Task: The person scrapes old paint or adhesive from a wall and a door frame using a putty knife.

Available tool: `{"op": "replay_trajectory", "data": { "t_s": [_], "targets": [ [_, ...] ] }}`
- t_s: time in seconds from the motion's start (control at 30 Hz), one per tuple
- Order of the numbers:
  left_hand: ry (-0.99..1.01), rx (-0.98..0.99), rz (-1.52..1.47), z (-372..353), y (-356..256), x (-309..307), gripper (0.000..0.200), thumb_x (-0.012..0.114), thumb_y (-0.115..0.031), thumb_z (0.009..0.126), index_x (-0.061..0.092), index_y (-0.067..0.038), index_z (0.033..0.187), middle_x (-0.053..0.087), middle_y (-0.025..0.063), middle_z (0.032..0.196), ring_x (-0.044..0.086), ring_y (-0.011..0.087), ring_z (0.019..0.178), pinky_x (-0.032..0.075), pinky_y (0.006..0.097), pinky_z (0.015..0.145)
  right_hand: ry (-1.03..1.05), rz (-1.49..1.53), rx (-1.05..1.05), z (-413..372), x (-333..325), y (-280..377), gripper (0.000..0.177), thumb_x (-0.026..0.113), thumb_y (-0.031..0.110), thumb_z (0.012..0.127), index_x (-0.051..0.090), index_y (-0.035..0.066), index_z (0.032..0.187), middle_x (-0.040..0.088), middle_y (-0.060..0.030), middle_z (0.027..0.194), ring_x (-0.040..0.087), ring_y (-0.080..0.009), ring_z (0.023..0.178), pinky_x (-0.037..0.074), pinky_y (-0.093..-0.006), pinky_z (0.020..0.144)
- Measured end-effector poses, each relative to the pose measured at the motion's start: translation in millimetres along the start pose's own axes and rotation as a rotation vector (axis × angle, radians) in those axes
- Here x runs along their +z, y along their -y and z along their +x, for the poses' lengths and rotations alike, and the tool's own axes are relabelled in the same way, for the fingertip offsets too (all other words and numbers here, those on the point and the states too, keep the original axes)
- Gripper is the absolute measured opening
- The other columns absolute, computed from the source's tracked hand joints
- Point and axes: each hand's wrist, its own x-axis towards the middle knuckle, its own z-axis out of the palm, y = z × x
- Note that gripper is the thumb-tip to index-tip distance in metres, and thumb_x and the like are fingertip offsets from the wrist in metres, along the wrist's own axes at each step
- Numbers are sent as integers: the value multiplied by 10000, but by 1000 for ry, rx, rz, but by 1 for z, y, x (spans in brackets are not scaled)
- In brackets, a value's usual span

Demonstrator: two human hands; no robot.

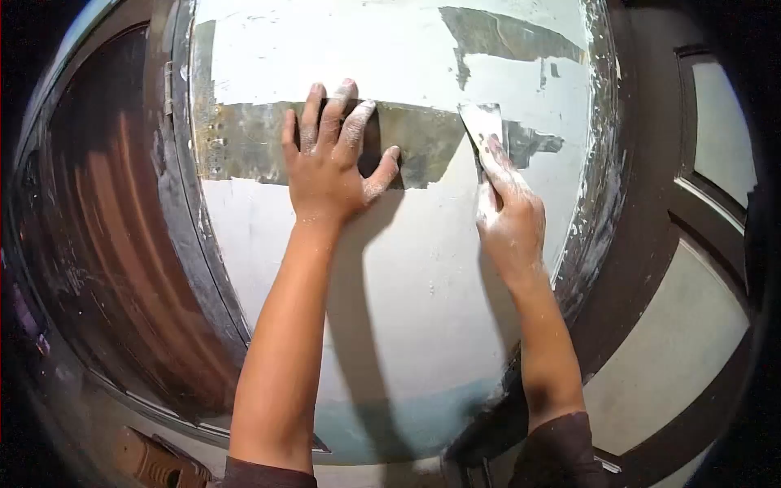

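My left hand (329, 163) lies with its fingers spread against the wall panel, over a bare grey-brown strip (252, 138). White powder or paste coats some of its fingers. My right hand (511, 215), also smeared white, is wrapped round a putty knife (482, 122). The knife's wide blade points upward and rests on the panel at the right part of the strip. Smooth white coating (407, 268) covers the panel above and below the strip. Another bare grey patch (512, 37) shows at the upper right.
A dark door or panel (122, 228) with a hinge (168, 88) stands at the left. To the right is a dark frame with pale panes (671, 350). Low at the left lies a brown object (150, 464). The panel's side edges are rough and spattered white.
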Motion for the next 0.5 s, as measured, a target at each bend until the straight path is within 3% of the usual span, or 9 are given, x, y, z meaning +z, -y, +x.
{"op": "replay_trajectory", "data": {
  "t_s": [0.2, 0.27, 0.33, 0.47, 0.5],
  "targets": [
    [-5, 16, 51, -2, 2, 1, 555, 760, -470, 856, 640, -228, 1342, 514, 5, 1579, 402, 291, 1506, 217, 530, 1240, -26, -1, -19, 53, 10, 8, 481, 562, 47, 943, 645, 141, 1407, 608, -108, 1472, 689, -359, 1161, 552, -438, 996],
    [-14, 18, 30, -1, 2, 0, 556, 764, -467, 858, 637, -234, 1346, 516, 1, 1576, 401, 289, 1506, 218, 532, 1239, 82, -53, 93, 53, 6, 15, 498, 572, 59, 941, 622, 145, 1430, 603, -108, 1478, 698, -380, 1112, 561, -459, 969],
    [-11, 13, 19, -1, 2, 0, 564, 762, -472, 860, 630, -238, 1356, 517, -3, 1575, 397, 290, 1509, 219, 532, 1239, -6, 76, 52, 35, 3, 23, 429, 577, -12, 948, 663, 48, 1365, 636, -186, 1414, 624, -334, 1302, 518, -379, 1056],
    [-43, 22, 21, -1, 3, 4, 549, 759, -482, 824, 659, -229, 1301, 536, -3, 1550, 409, 293, 1495, 231, 561, 1227, 29, 65, 43, 2, 10, 19, 521, 582, -51, 911, 640, 87, 1410, 611, -150, 1463, 624, -320, 1308, 517, -373, 1065],
    [-32, 12, 11, -1, 2, 3, 541, 751, -489, 834, 659, -232, 1301, 537, 0, 1551, 412, 295, 1494, 230, 563, 1226, 51, 18, 2, 8, 10, 17, 575, 558, 27, 938, 537, 120, 1505, 590, -105, 1491, 707, -386, 1076, 580, -479, 911]
  ]
}}
